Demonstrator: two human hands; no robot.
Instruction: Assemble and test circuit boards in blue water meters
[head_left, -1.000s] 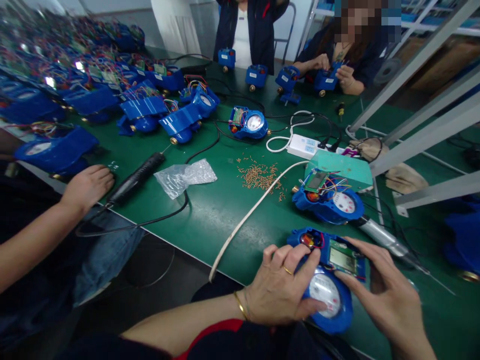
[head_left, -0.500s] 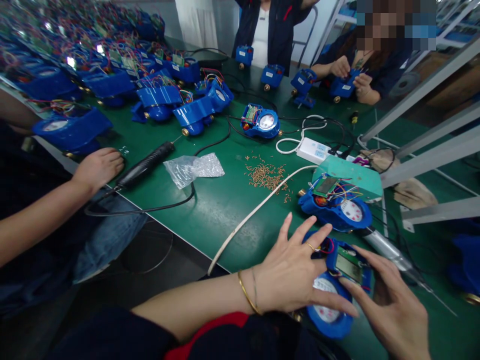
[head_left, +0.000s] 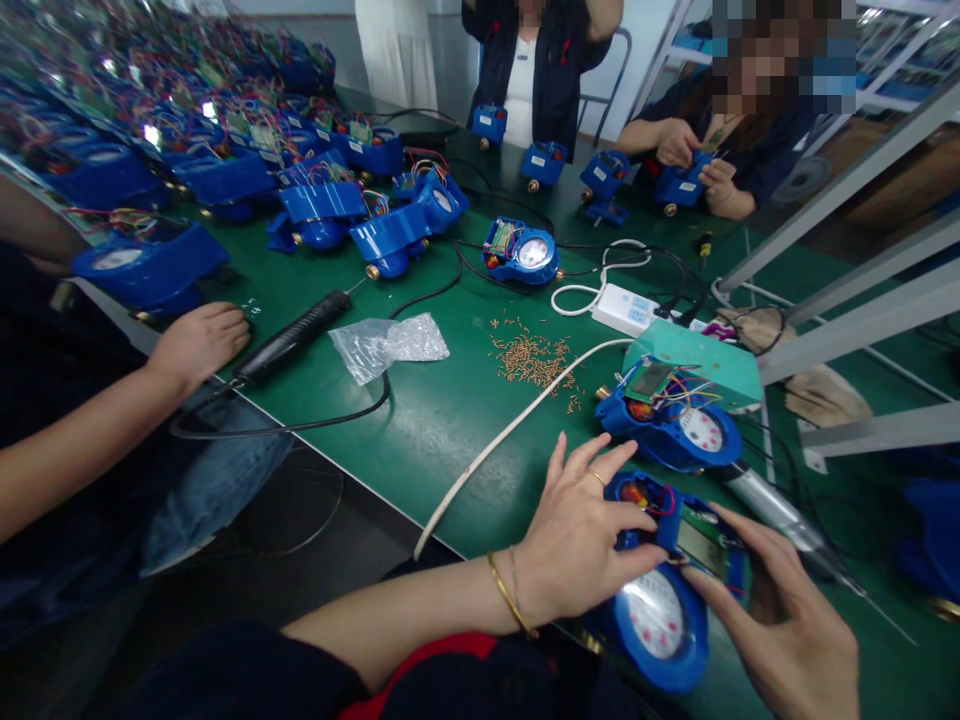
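The blue meter [head_left: 661, 618] sits at the near edge of the green table [head_left: 420, 450], right in front of the worker, its round dial towards the body and its small display [head_left: 702, 543] on the far side; I can't see whether its whole underside rests on the table. The right hand [head_left: 791, 600] is curled round the display end, thumb on the near edge and fingers on the outer one, bent only as wide as the casing and gripping it; the left hand [head_left: 574, 535] is loosely spread over the other end, its thumb and first finger close together near the display's inner edge, and I can't tell whether they pinch anything. Red wires [head_left: 666, 500] lie in the open compartment just beyond those fingertips; to my mind a wire could get trapped under the display's edge, or tugged loose, if the thumb pressed there blindly; should the right grip slacken under a push, the casing could slide towards the lap. A second meter [head_left: 701, 430] stands just behind, its wires loose on top, and a sleeve or knuckle reaching across might snag them; the silver tool [head_left: 780, 505] lies near the right hand, its bare thin tip perhaps a scratch risk if that arm swings outward.
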